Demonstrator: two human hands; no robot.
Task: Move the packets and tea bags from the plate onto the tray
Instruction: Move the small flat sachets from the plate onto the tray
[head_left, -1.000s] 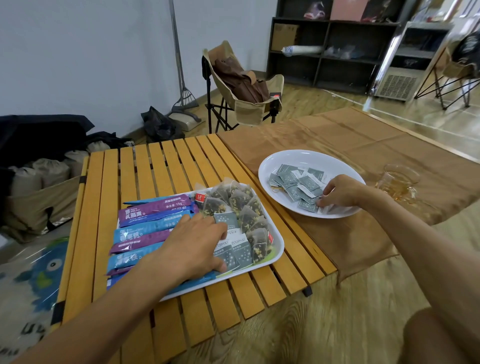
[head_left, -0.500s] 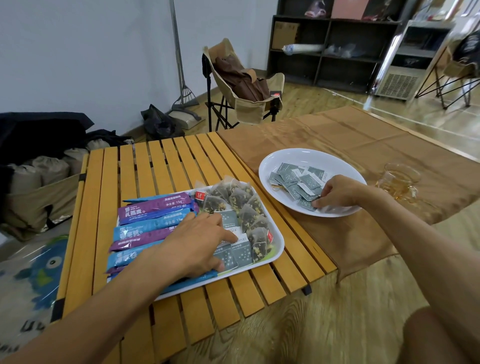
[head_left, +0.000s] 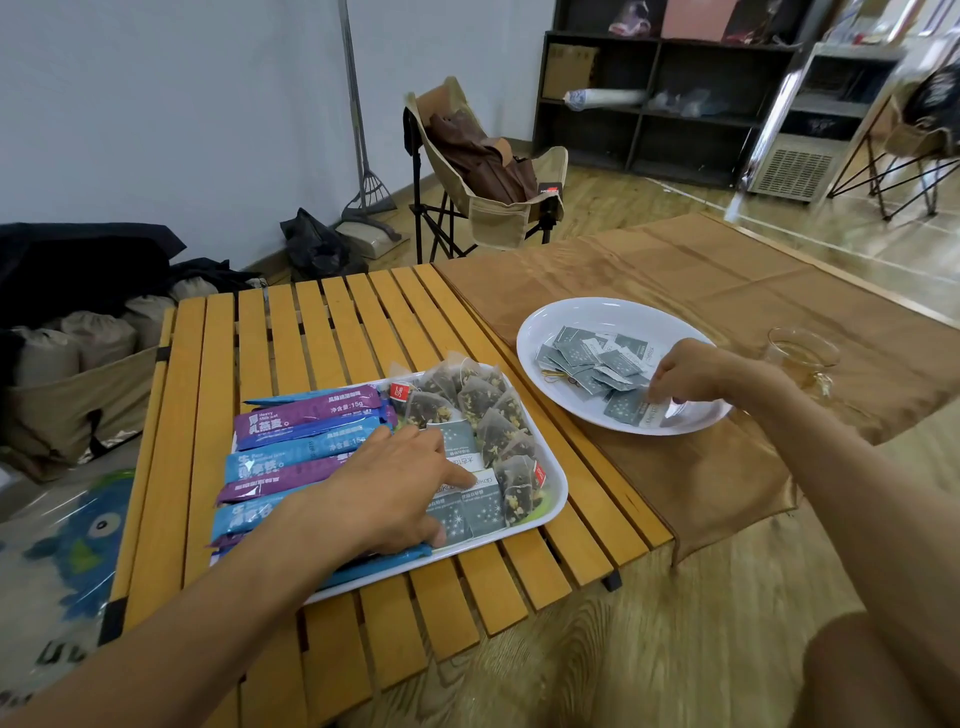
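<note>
Head view: grey packets (head_left: 597, 361) lie heaped on the white plate (head_left: 571, 317).
The right hand (head_left: 685, 371) closes its grip, pinching one grey packet (head_left: 631, 408) at the plate's near side; the left hand (head_left: 400, 483) rests with its grip loose and fingers spread on packets in the white tray (head_left: 558, 499) on the slatted desk (head_left: 311, 332).

Both forearms are bare from the frame's edge to the wrists, no sleeve, watch, ring or glove shows on the left hand (head_left: 400, 483) or right hand (head_left: 685, 371), and a bare knee shows beside the surface (head_left: 322, 332).
</note>
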